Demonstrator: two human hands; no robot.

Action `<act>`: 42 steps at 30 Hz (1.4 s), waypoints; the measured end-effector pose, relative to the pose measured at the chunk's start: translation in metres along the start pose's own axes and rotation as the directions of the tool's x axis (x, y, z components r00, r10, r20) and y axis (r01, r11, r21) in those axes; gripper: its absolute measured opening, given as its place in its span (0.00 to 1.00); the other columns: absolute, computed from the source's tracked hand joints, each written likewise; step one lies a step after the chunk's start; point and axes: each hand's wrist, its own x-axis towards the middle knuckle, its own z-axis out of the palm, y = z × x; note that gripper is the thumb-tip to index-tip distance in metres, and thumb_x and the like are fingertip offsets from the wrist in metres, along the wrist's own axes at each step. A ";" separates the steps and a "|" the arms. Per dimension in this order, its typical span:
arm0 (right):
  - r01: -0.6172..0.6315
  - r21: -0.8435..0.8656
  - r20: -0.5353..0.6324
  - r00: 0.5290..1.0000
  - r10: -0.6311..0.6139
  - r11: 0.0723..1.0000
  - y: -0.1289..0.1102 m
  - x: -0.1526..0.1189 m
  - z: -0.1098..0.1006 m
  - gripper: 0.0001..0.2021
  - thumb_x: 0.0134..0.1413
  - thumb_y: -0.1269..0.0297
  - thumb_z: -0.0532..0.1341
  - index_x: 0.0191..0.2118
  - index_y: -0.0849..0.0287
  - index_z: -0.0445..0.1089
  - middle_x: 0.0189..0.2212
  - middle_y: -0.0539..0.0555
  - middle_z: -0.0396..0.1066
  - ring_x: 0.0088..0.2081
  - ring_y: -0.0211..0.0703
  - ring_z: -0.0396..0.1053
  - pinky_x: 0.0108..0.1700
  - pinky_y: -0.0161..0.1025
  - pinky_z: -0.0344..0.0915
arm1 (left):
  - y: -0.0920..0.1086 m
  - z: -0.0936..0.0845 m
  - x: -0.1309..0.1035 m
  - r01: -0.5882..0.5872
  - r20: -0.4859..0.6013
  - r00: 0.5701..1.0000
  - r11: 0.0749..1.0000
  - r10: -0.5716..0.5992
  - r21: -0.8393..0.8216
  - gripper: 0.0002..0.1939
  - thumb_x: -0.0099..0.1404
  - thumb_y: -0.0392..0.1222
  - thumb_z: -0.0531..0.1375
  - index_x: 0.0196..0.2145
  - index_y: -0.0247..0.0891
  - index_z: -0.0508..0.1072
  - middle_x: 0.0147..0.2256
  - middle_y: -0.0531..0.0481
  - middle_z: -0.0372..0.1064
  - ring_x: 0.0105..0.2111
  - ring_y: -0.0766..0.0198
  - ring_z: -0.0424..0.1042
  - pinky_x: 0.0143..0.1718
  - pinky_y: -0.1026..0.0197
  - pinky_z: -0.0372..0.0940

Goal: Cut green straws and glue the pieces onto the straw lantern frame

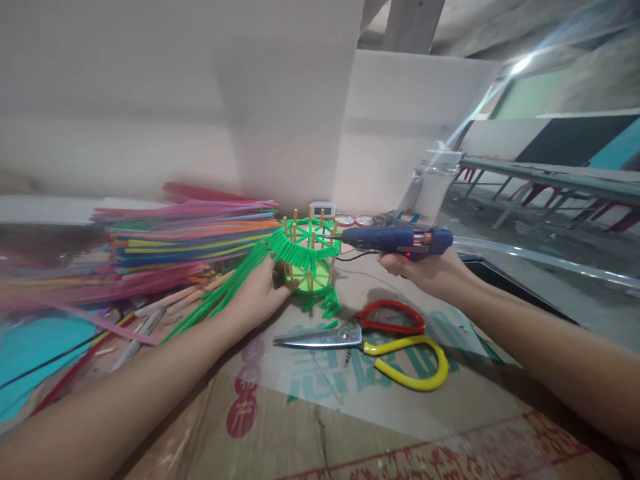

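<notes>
My right hand [425,270] is wrapped round the grip of a blue hot glue gun [385,240], with a long clear glue stick [540,253] running out of its back. The nozzle points left at a small round frame [307,277] of upright wooden sticks on a green base. Green pipe cleaners [300,255] are wound about its upper part. My left hand [260,290] grips the frame's left side, thumb near the base and the other fingers partly hidden. Loose green pipe cleaners [220,293] trail beside that hand. Scissors [345,335] with red and yellow handles lie in front.
Bundles of coloured pipe cleaners [190,233] spread on the left, partly blurred. Green offcuts [327,303] lie by the frame. Behind it stand a small white digital timer [323,210] and a clear bottle [435,187]. Printed cardboard [280,427] covers the tabletop.
</notes>
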 end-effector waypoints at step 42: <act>0.062 -0.050 0.119 0.991 -0.056 0.997 -0.005 -0.005 0.013 0.14 0.50 0.55 0.67 0.44 0.50 0.76 0.44 0.50 0.78 0.48 0.54 0.74 0.54 0.48 0.70 | -0.001 0.000 0.000 0.001 0.022 1.000 1.000 -0.001 -0.018 0.14 0.63 0.53 0.57 0.34 0.38 0.66 0.34 0.47 0.70 0.35 0.56 0.71 0.38 0.55 0.65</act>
